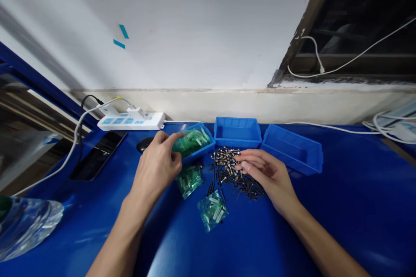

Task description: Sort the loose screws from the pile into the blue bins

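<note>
My left hand (159,162) is over the near left side of a blue bin (203,151) that holds green plastic packets (195,139). Its index finger reaches over the packets and its thumb stands apart below; the other fingertips are hidden. At the right side of a loose pile of screws (227,164), with silvery heads and dark shanks, is my right hand (271,177). Thumb and fingertips come together there; whatever is between them is too small to tell. Two small clear green packets with pale pieces inside, one packet (189,181) by the bin and another packet (212,210) nearer me, lie on the blue table (182,246).
Two blue bins, a middle bin (238,132) and a right bin (292,149), stand behind the screws. A power strip (131,121) with plugs, a dark phone (99,156) and a black rounded object (144,144) are at left. A clear bottle (30,225) lies at front left.
</note>
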Action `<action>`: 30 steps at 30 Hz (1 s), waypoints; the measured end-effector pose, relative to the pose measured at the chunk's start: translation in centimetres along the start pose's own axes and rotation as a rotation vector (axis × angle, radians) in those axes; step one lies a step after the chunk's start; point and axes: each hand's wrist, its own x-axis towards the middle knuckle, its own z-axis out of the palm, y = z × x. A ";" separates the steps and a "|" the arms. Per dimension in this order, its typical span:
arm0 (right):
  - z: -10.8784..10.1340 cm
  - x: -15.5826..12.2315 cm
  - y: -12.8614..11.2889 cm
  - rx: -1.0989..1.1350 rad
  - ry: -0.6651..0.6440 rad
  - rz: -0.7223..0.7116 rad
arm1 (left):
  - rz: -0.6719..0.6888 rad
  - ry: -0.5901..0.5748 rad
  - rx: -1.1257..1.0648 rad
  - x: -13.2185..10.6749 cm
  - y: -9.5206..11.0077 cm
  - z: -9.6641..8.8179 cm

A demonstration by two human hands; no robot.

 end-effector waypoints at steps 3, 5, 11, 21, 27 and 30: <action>-0.1 0.0 -0.2 0.006 -0.016 0.013 | 0.036 0.033 -0.046 0.1 0.2 -0.2; -0.1 0.1 -0.4 0.005 -0.020 0.012 | 0.070 0.049 -0.076 0.1 0.5 -0.3; -0.1 0.1 -0.6 -0.017 -0.038 0.024 | 0.079 -0.037 -0.147 0.1 1.3 -0.3; -0.3 0.1 -0.2 -0.087 -0.056 -0.034 | 0.030 -0.017 -0.141 0.2 1.6 -0.4; 0.2 -0.9 -0.8 -0.517 -0.408 -0.311 | 0.432 0.004 -0.330 -0.3 2.8 -0.5; 0.5 -1.5 -0.7 -0.617 -0.649 -0.368 | 0.480 -0.299 -0.401 -0.8 3.3 -0.8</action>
